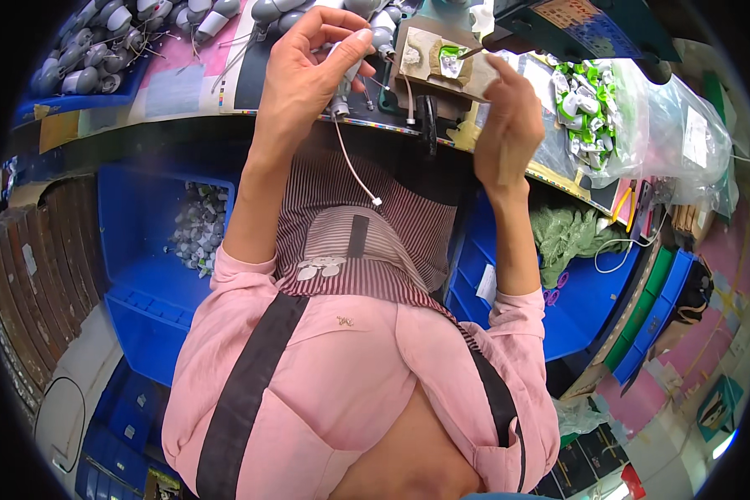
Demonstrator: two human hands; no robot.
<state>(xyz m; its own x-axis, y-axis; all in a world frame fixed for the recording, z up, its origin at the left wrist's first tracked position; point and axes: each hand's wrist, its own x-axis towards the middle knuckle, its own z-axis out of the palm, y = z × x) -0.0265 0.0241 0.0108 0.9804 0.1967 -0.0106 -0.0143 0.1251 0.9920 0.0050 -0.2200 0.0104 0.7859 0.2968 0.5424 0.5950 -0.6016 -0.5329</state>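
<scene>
My left hand [304,79] is closed around a small grey and white plastic housing [342,98], held upright over the bench's front edge. From its lower end a thin white wire [354,165] hangs down, tipped with a small white connector [377,201]. To the right, my right hand [511,121] is raised beside a fixture block [417,60], slightly blurred. Its index finger points up toward the block, and I see nothing held in it; some fingers are hidden. A green and white plastic part [451,62] sits in the block's recess.
Grey housings with wires fill a blue tray [108,107] at far left. Green and white parts [587,112] lie right, beside a clear plastic bag [671,125]. A machine head [592,37] overhangs the block. Below the bench stand blue bins [133,225], one holding small grey parts.
</scene>
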